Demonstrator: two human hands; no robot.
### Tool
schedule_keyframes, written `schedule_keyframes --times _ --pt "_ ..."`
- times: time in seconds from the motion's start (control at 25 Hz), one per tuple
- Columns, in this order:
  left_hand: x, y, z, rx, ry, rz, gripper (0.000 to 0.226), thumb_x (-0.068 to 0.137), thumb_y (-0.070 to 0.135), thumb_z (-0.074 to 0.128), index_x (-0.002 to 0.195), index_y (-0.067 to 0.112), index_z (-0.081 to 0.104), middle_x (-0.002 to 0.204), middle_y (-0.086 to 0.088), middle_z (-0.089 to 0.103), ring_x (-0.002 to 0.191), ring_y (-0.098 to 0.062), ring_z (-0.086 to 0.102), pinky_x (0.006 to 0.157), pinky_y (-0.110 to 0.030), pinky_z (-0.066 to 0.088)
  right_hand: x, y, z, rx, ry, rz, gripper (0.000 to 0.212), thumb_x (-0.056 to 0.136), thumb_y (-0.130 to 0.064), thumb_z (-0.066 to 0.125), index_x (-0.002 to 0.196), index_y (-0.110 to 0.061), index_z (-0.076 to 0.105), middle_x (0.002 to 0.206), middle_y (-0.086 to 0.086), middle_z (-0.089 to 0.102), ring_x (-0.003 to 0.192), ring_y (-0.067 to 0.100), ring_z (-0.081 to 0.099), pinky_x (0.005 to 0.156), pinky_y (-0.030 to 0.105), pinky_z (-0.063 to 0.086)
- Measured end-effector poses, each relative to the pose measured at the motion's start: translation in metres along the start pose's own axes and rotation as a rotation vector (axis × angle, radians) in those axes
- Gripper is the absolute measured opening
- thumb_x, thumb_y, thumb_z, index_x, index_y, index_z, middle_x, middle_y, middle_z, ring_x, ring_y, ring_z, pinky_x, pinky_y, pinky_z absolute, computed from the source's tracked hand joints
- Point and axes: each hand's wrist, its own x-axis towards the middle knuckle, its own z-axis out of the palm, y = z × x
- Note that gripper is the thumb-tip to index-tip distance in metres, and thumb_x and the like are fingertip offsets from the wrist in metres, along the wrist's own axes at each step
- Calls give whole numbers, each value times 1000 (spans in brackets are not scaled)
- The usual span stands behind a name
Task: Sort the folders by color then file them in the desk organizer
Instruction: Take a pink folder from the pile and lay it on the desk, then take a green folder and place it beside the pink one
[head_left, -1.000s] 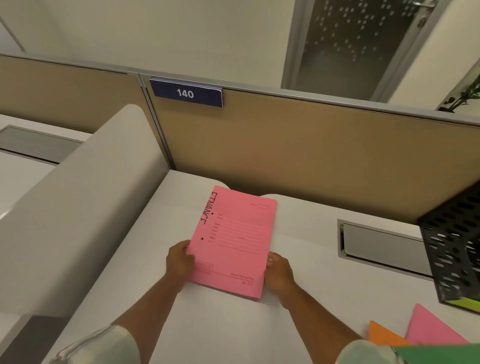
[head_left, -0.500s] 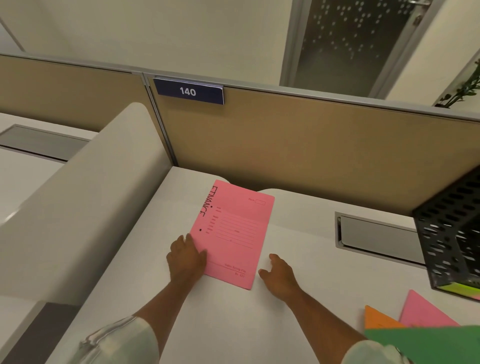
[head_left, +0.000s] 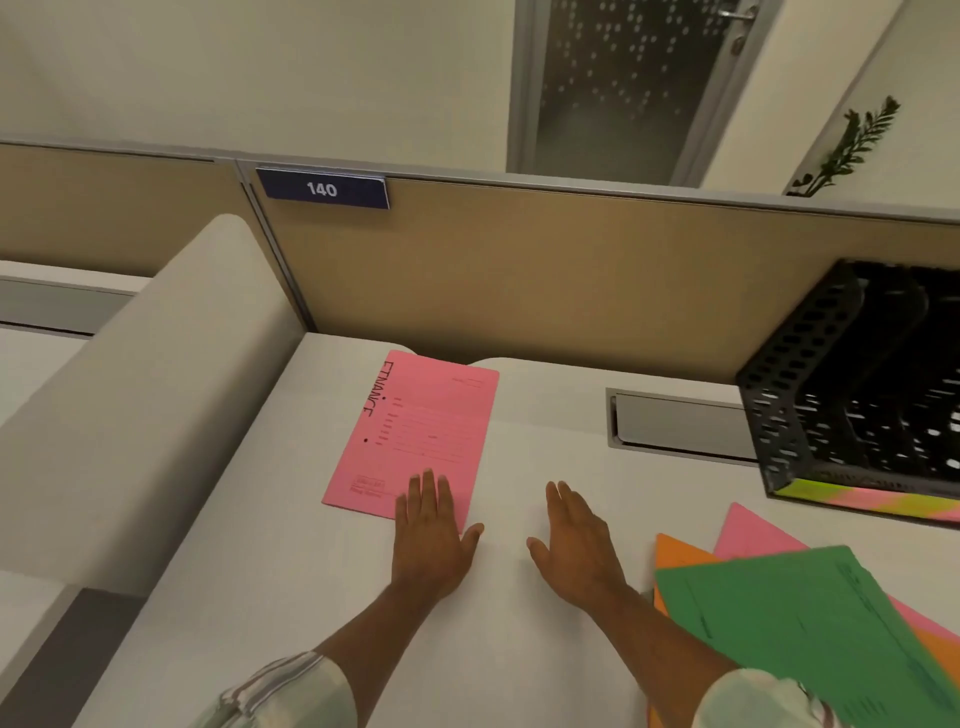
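Head view: pink folder (head_left: 421, 426) flat on my desk (head_left: 519, 649).
My left hand (head_left: 428, 535), fingers straight, covers its near corner; right hand (head_left: 576, 540) spread beside it; organizer (head_left: 831, 389) cut off at right.

The person wears a light, loose top whose sleeves end near the elbow. The left sleeve (head_left: 280, 691), at the near edge of the tabletop (head_left: 519, 665) toward its left side, is pale off-white with a faint greenish cast. It carries thin grey stripes, and its cuff is bunched into soft folds. The right sleeve (head_left: 748, 699), at the same near edge toward the tabletop's right side, is of the same pale cloth and creased at the hem; its stripes are too faint to make out. Past both cuffs the forearms are bare down to the left hand (head_left: 431, 540) and the right hand (head_left: 576, 545), farther in over the tabletop.
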Motion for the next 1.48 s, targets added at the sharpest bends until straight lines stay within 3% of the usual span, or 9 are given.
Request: schedule_keyframes --times 0.36,0.6,0.76,0.92,1.04,1.16,1.32,1.4,1.48 --pt "-78 123 29 -113 -71 146 87 106 66 29 169 10 7 177 -14 1 164 -33 -4 133 -46 3 -100 107 -28 7 43 43 83 102 -52 46 166 -15 9 174 6 8 160 23 9 127 41 14" --pt "-123 176 57 -214 -168 255 86 105 60 44 168 11 14 177 -12 10 164 -30 5 132 -43 10 -168 199 -42 175 9 116 81 99 -54 54 164 -18 22 171 2 22 156 21 23 127 43 20" --pt "-147 203 70 -181 -197 376 88 103 59 46 168 10 14 176 -14 13 163 -33 10 131 -46 14 -219 259 -38 151 -178 56 105 77 -73 69 162 -27 29 170 -6 25 155 11 25 127 34 19" --pt "-167 224 72 -122 -210 451 80 100 48 51 164 12 20 172 -12 25 159 -35 21 127 -50 26 -247 289 -22 -71 -250 -62 127 61 -86 66 165 -32 18 173 -10 8 159 12 10 126 39 11" --pt "-182 230 75 -171 -191 466 69 103 39 50 163 11 28 168 -10 33 157 -32 25 127 -48 27 -254 292 -17 -172 -221 -106 108 77 -70 67 165 -30 18 174 -6 8 159 18 10 125 42 15" --pt "-192 231 77 -269 -119 464 56 106 22 50 159 4 38 163 -16 43 155 -39 32 125 -47 29 -255 284 -18 -196 -184 -145 81 95 -64 51 163 -31 23 173 -4 16 159 23 16 125 45 19" --pt "-195 227 72 -477 -167 298 53 112 23 38 161 3 36 167 -16 38 159 -40 24 130 -45 20 -253 270 -29 -112 -116 -140 65 103 -63 37 158 -29 39 166 -4 37 152 22 35 118 43 33" --pt "-195 227 64 -635 -90 213 47 113 21 42 157 5 43 162 -10 46 156 -31 34 127 -38 24 -250 260 -40 -35 11 -123 53 104 -58 41 144 -25 57 146 1 62 131 23 59 102 40 48" --pt "-195 232 52 -791 -3 139 41 113 22 46 152 13 52 153 1 54 145 -20 47 119 -34 35 -245 246 -56 37 170 -82 45 105 -55 42 123 -25 69 112 -1 77 99 24 71 76 38 54"
